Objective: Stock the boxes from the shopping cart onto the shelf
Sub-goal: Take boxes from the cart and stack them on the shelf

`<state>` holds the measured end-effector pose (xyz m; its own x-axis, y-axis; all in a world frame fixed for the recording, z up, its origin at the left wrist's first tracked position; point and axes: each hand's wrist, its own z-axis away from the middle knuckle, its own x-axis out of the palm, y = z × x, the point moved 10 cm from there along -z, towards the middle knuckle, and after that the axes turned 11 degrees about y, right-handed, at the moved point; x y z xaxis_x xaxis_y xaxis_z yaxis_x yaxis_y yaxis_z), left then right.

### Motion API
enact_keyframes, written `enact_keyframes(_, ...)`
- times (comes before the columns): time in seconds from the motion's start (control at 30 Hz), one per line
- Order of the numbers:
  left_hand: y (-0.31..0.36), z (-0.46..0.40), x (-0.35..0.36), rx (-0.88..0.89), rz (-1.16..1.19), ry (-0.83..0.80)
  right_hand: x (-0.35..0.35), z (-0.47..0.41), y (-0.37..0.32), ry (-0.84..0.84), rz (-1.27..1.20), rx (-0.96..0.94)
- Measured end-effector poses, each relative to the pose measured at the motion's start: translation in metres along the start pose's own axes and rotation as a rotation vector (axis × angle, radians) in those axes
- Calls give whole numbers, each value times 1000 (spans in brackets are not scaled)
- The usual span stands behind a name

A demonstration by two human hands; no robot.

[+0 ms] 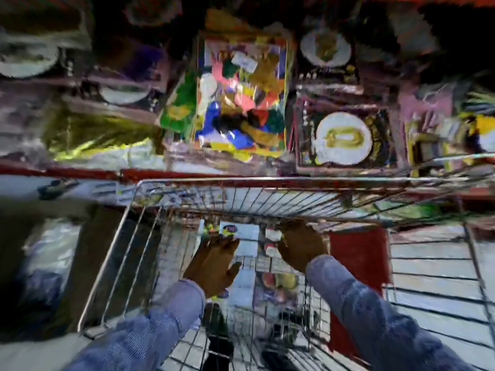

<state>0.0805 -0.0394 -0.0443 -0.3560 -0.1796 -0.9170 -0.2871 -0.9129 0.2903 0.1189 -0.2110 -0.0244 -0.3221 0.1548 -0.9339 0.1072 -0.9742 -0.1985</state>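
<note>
Both hands reach down into the cart [134,204]. The left hand [214,266] lies flat and loose on a white box [247,236]. The right hand [300,245] curls over the box's far side. Best to squeeze both sides, then lift straight up to the shelf [80,171].

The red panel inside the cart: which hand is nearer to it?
Right. The right hand is just left of the red panel; the left hand is farther left, across the white box.
</note>
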Motion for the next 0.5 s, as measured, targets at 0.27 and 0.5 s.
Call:
enact_keyframes(0.27, -19, -47, 79, 38, -47, -45, 84, -56, -7, -52, -67, -76)
enact_keyframes(0.5, -29, -58, 107, 78, -218, -103, 127, -86, -5, -165, -13, -193)
